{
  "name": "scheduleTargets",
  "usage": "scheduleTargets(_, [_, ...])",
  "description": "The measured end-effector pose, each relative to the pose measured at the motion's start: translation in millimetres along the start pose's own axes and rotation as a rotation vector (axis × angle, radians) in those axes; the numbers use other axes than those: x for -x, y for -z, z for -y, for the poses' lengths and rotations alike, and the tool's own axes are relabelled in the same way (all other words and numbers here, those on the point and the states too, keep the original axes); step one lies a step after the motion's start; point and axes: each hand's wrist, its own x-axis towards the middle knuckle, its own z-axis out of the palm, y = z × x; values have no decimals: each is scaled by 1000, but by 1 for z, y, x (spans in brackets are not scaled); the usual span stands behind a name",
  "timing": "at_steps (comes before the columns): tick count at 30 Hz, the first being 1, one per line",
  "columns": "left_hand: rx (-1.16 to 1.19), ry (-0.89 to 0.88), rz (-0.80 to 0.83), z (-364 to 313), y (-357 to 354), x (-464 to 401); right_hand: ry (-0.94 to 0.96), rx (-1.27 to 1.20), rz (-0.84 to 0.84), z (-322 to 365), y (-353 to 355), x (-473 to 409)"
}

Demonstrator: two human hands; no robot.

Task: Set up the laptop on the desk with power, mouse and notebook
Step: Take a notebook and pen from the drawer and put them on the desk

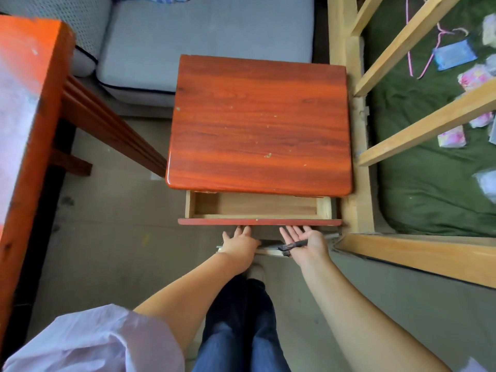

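A small red-brown wooden desk (257, 124) stands in front of me with a bare top. Its top drawer (255, 208) is pulled out and looks empty. Both hands reach below the drawer's red front (257, 222). My left hand (240, 245) lies palm down with fingers apart over a white-edged stack (271, 251), which may be a notebook, in a lower compartment. My right hand (308, 242) is palm up, fingers spread, with a thin dark pen-like object (291, 246) pinned across the palm by the thumb. No laptop, mouse or power cable is in view.
A larger orange-red table (24, 103) stands at the left. Behind the desk is a grey sofa (204, 36). A pale wooden bed frame (418, 124) with a green mattress (418, 183) and scattered small items fills the right. My legs stand on a grey floor.
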Motion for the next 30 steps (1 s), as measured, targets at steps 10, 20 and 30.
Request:
scheduleTargets(10, [-34,22,-58,15,49,-31,30,-130,12,14,-60,-18])
scheduleTargets(20, [134,-51,-76,18,61,22,2,117,105,28,-54,27])
scheduleTargets(30, [770,89,-343,86,87,181,76,469,651,46,-115,176])
